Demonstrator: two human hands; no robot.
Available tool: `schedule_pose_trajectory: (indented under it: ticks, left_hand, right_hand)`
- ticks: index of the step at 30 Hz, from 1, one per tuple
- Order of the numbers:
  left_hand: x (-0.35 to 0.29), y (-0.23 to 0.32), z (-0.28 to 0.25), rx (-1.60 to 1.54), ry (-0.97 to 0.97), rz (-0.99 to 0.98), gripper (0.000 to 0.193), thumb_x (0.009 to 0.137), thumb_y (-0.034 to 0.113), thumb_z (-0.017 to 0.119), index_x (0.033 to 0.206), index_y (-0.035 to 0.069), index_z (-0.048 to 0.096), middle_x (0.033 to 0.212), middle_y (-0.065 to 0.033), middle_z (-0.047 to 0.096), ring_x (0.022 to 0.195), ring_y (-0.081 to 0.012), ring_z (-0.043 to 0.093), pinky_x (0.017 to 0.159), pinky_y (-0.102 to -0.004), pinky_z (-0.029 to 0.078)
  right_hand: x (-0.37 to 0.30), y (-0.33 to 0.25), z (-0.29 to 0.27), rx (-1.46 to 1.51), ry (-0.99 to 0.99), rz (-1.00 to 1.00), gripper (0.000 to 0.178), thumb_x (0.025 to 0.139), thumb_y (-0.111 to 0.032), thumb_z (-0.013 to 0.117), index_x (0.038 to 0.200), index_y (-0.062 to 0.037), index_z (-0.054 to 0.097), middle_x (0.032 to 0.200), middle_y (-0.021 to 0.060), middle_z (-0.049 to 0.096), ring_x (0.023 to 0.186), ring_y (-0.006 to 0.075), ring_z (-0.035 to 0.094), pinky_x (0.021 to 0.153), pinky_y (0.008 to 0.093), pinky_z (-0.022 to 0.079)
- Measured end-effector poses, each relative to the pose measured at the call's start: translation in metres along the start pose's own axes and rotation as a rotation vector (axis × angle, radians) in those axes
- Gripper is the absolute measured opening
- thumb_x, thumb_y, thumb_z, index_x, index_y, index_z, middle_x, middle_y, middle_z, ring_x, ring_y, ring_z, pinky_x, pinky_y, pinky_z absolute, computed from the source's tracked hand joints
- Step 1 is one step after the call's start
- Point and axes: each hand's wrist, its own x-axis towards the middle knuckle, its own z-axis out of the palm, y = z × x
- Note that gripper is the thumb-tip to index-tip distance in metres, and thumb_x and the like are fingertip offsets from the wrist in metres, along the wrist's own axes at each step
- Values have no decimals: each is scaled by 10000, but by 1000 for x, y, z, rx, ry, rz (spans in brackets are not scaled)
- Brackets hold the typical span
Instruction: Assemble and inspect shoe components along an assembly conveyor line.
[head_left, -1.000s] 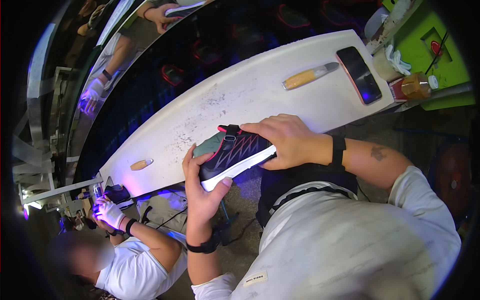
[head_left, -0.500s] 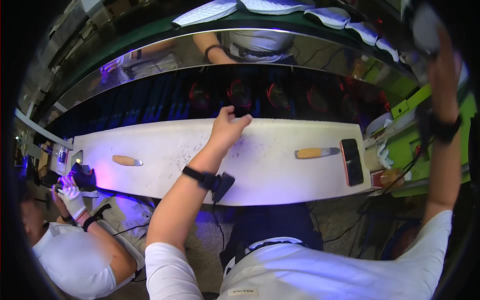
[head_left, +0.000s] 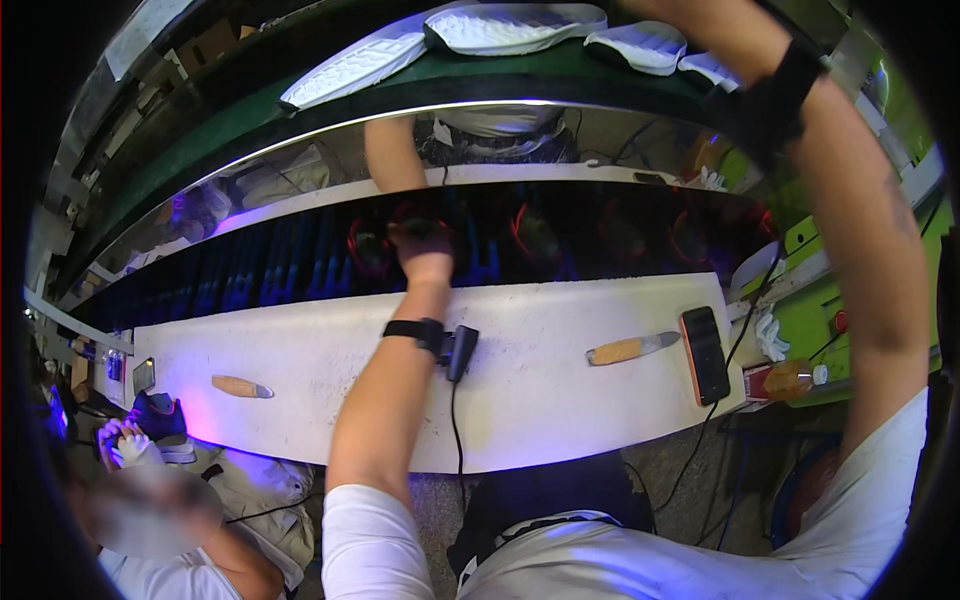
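My left hand [head_left: 425, 248] reaches past the white board into the dark trough, over one of several dark, red-edged shapes [head_left: 533, 233]. Its fingers are lost in shadow, so any hold on that shape does not show. My right arm arches up the right side, and my right hand [head_left: 715, 25] is cut off by the top edge with its fingers out of view. Closest to it are white shoe soles [head_left: 515, 28] on the green belt [head_left: 240, 135].
The white board [head_left: 320, 400] carries two wooden-handled knives, one left [head_left: 240, 386] and one right [head_left: 625, 350]. A phone [head_left: 706, 355] lies at its right end, near a bottle [head_left: 795, 378]. Cables hang near my arms. A co-worker [head_left: 190, 540] sits at lower left.
My left hand has moved from over the board into the dark trough. My right hand has swung from the far right to the top, above the soles. The whole view has shifted.
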Motion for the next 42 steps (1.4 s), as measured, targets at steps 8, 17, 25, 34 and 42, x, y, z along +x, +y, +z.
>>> schedule_pose_trajectory:
  ticks: [8,17,25,34,42]
  left_hand:
    - [-158,-5,-184,-1345,-522,-285,615,941,209,466,1495,-48,387,1495,-199,496,1345,-317,529,1165,-445,390]
    - [-216,-28,-257,323,-230,280,225,911,81,632,1111,-15,672,1101,-217,651,981,-326,651,927,-414,505]
    - [-178,44,-208,194,-513,571,562,808,283,778,1247,-27,611,1206,-278,649,1119,-413,639,961,-418,511]
    - [-180,101,-196,101,-822,410,597,717,159,801,1246,-3,578,1062,-176,696,984,-272,682,856,-365,534]
    - [-236,67,-198,-726,-623,340,654,843,43,734,1418,31,424,1256,-98,595,1117,-215,623,975,-357,523]
  right_hand:
    - [-28,-73,49,573,-595,503,437,818,-358,660,962,45,747,915,284,711,881,450,696,798,456,564]
    - [-41,-110,-35,764,351,414,90,912,-77,578,922,12,585,884,197,575,870,357,589,776,444,476]
    - [-160,-173,-220,1007,327,646,249,1058,-246,523,1085,1,506,1023,199,683,865,222,687,747,341,550]
    - [-247,-200,-268,1186,-164,1242,527,1038,-534,497,1022,-18,599,871,-44,528,808,56,442,727,220,366]
    - [-271,-207,-259,1291,-129,1439,541,993,-577,577,979,-38,602,812,-61,488,768,40,409,697,211,341]
